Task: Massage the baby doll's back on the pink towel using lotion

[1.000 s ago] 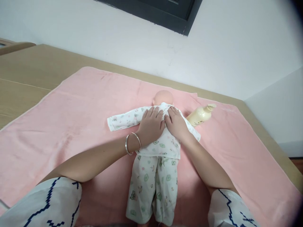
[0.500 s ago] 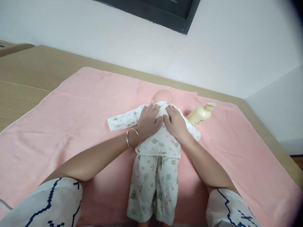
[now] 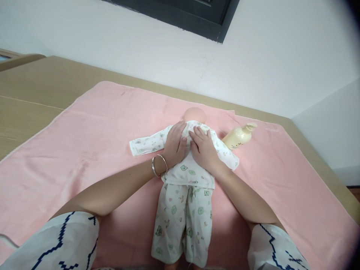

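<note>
A baby doll [image 3: 189, 168] in printed white pyjamas lies stretched out in the middle, its bald head at the far end and its feet towards me. Its face does not show. My left hand [image 3: 174, 144] rests on the left part of the doll's upper back, fingers out, a silver bangle at the wrist. On the right part of the upper back lies my right hand [image 3: 204, 148], palm down with its fingers spread. The two thumbs are close to each other near the middle of the back. Neither hand grips anything.
Under the doll spreads a pink blanket [image 3: 112, 123] on a wooden table [image 3: 73, 73]. Beside the doll's right-side sleeve a cream pump bottle [image 3: 239, 137] lies on its side. Behind stands a white wall [image 3: 157, 60] with a dark frame [image 3: 197, 20].
My right hand has shifted slightly left towards the middle of the doll's back. The left hand's fingers have drawn closer together and turned a little. The doll and bottle stay in place.
</note>
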A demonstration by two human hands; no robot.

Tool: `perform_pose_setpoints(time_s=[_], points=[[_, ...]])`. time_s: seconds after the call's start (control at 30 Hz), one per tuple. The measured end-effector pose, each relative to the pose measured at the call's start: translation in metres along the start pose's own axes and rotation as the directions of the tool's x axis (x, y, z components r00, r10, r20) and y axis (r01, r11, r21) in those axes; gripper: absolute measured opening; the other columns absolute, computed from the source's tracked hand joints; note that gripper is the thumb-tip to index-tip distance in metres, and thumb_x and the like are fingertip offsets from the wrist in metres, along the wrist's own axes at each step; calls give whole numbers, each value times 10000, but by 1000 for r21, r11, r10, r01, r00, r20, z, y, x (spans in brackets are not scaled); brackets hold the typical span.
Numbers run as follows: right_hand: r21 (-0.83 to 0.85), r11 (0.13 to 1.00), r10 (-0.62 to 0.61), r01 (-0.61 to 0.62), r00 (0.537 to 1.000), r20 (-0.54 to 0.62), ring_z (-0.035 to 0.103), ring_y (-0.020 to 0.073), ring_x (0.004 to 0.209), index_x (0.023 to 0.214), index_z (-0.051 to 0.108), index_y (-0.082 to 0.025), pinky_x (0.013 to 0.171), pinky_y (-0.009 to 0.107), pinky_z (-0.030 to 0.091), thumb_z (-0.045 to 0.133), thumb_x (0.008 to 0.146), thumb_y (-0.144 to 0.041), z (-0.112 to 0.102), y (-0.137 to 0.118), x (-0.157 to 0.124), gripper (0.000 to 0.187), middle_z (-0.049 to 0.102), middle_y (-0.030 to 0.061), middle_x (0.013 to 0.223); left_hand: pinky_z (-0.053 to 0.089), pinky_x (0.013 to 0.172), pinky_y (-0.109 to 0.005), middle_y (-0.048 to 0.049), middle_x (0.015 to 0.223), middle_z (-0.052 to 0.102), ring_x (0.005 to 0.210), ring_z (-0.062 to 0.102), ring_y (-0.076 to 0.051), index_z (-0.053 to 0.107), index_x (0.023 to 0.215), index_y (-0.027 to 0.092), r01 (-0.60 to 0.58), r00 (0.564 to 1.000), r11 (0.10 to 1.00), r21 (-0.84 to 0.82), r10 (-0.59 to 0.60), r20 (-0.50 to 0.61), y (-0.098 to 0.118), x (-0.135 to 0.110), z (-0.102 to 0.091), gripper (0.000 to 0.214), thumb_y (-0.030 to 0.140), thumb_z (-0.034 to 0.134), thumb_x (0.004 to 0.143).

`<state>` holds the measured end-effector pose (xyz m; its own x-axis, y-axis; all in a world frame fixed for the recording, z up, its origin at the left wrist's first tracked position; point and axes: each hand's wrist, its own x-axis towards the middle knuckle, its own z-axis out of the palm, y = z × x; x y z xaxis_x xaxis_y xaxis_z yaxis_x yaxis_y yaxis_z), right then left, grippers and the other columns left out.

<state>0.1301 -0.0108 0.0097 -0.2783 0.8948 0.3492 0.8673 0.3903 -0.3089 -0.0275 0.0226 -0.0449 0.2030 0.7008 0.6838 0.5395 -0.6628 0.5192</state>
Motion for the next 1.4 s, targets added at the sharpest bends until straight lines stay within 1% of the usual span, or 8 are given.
perform_pose_setpoints(time_s=[0.2,0.37,0.57,0.8,0.97,1.13,1.3,1.4], points=[[27,999,-18,20,996,-91,270,221,1560,1481,482,-192,1285,581,128,340,962,-202,-1,-3,-5,538,354,97,1654,373,1212,-493,-176,1524,490,1452,440,-250,360,1496,169,14,1000,1000,-28,-14,0,-2,-1,0,599,508,114,1068],[30,999,-12,11,999,37,308,300,1542,1420,560,-147,1263,632,158,378,971,-233,5,-3,-4,492,439,145,1601,417,1170,-480,-190,1461,536,1381,503,-261,392,1475,138,32,999,996,-87,-34,-22,-2,0,1,568,484,186,1074],[35,998,-51,60,972,-230,305,252,1547,1453,500,-182,1276,599,152,390,980,-237,1,6,-5,488,361,128,1647,424,1147,-496,-170,1432,567,1334,534,-282,438,1451,171,54,998,983,-178,-59,-24,-2,0,0,547,510,248,1067],[-33,998,-51,53,997,63,324,309,1535,1412,565,-94,1265,557,240,379,1007,-233,8,-4,-4,467,463,166,1581,441,1137,-492,-166,1398,606,1304,563,-276,503,1397,144,118,993,983,-144,-115,26,-7,4,3,496,441,331,1039],[11,997,-76,75,996,54,609,239,1313,1355,620,-178,1225,496,353,379,1020,-259,-52,-13,-11,421,680,87,1375,406,1182,-473,-141,1357,652,1312,565,-259,626,1260,148,81,990,995,-54,-74,124,-7,12,1,412,292,344,997],[-84,990,105,-114,990,-99,564,306,1366,1483,514,-197,1196,568,379,385,1035,-325,-145,0,-42,484,637,74,1434,310,1246,-510,-157,1496,548,1448,444,-315,572,1393,119,85,904,995,61,-102,414,9,31,-26,495,316,385,979],[-201,945,258,-257,966,-21,412,336,1486,1539,442,-206,1178,606,390,355,1045,-412,-196,37,-70,543,563,77,1513,316,1245,-475,-77,1493,571,1428,479,-324,625,1369,229,406,784,901,-156,-255,565,58,51,-51,470,430,550,950],[-232,930,302,-286,953,34,373,313,1511,1493,503,-206,1203,573,371,337,1044,-391,-199,49,-70,513,496,70,1571,401,1187,-449,-94,1373,665,1328,586,-310,666,1298,237,633,703,657,-410,-266,659,93,68,-38,419,421,632,924]])
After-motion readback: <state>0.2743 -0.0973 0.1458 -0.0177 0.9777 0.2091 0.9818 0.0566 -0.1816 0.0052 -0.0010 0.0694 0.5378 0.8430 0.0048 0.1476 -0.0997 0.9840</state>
